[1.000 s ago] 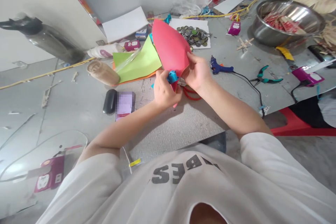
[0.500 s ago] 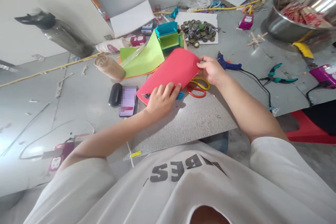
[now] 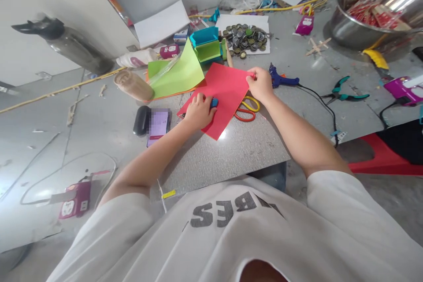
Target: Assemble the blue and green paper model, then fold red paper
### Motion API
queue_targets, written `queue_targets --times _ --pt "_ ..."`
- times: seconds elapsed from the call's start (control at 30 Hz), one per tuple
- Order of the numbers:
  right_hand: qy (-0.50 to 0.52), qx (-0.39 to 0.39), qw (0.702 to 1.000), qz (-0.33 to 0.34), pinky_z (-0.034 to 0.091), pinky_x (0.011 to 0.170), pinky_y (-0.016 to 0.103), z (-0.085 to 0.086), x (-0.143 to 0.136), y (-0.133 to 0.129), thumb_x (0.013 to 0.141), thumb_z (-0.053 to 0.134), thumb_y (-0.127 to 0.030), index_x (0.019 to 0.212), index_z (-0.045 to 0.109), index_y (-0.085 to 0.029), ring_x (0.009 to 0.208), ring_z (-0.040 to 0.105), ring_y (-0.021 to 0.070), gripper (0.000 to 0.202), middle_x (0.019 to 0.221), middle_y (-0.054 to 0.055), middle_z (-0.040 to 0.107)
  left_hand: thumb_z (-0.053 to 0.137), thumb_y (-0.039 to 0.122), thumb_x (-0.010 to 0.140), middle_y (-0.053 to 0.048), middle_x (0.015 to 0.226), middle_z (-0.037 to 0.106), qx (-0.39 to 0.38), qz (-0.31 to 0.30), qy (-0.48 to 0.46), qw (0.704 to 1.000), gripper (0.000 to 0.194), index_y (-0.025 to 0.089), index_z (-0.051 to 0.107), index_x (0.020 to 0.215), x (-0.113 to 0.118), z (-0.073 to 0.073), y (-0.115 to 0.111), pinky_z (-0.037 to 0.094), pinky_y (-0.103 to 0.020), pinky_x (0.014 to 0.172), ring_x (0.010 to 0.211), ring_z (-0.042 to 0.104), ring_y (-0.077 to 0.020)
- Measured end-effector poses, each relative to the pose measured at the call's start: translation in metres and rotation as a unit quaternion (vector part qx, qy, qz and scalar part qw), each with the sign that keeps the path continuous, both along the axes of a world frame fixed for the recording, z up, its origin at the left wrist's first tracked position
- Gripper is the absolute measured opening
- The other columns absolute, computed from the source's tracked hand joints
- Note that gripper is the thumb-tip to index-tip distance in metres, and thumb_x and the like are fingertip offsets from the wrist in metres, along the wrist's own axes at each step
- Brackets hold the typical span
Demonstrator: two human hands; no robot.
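A red sheet (image 3: 224, 92) lies tilted near the table's front edge, flat for the most part. My left hand (image 3: 199, 111) is on its left part, fingers curled around a blue-and-dark tool (image 3: 214, 102) whose dark tip shows at the left; what tool it is stays unclear. At the sheet's upper right corner, my right hand (image 3: 260, 83) pinches the edge between thumb and fingers. Scissors with red and yellow handles (image 3: 246, 112) stick out from under the sheet's right side. Green sheets (image 3: 178, 72) lie behind it, beside a teal and green box (image 3: 209, 48).
Behind are bottle caps (image 3: 246, 39) on white board. A glue gun (image 3: 282, 79), pliers (image 3: 345, 92) and a steel bowl (image 3: 340, 22) stand right. Left are a beige bottle (image 3: 134, 86), a phone (image 3: 159, 125), a black case (image 3: 142, 120) and a grey bottle (image 3: 79, 48).
The red sheet, bent over before, now lies flatter with a corner pointing toward me. My left hand has moved up a little with the blue tool. The right hand still pinches the sheet.
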State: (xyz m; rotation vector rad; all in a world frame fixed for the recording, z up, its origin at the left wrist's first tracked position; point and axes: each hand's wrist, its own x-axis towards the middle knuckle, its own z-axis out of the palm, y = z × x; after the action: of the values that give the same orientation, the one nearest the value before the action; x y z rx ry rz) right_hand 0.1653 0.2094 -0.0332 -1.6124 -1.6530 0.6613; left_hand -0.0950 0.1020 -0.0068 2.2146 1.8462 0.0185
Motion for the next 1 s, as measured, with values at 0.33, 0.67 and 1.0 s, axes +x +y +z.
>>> queue_targets --times 0.33,0.67,1.0 --pt "-0.306 -0.121 0.922 0.206 0.049 0.082 0.041 0.055 0.025 -0.051 0.077 0.105 -0.03 0.101 0.073 -0.026 0.095 0.073 0.0293 0.041 0.106 0.007 0.082 0.076 0.055 0.108 -0.03 0.184 0.054 0.044 -0.065 0.016 0.997 0.072 0.019 0.065 0.17 -0.005 0.006 -0.054 0.035 -0.079 0.141 0.168 0.052 -0.0547" --pt "-0.359 -0.124 0.905 0.19 0.046 0.078 0.041 0.06 0.005 -0.071 0.08 0.095 -0.014 0.131 0.073 -0.025 0.09 0.077 0.032 0.056 0.105 0.009 0.084 0.065 0.06 0.116 -0.026 0.182 0.057 0.014 -0.07 0.012 0.997 0.07 0.019 0.066 0.172 -0.016 -0.011 -0.073 0.048 -0.068 0.134 0.163 0.057 -0.0519" --pt "-0.45 -0.169 0.871 0.099 0.053 0.079 0.042 0.068 0.046 -0.056 0.063 0.103 -0.018 0.123 0.072 -0.026 0.088 0.08 0.0354 0.068 0.099 0.008 0.083 0.066 0.058 0.119 -0.025 0.185 0.056 -0.013 -0.078 0.01 0.997 0.076 0.018 0.058 0.183 -0.017 -0.006 -0.071 0.045 -0.062 0.138 0.168 0.054 -0.0502"
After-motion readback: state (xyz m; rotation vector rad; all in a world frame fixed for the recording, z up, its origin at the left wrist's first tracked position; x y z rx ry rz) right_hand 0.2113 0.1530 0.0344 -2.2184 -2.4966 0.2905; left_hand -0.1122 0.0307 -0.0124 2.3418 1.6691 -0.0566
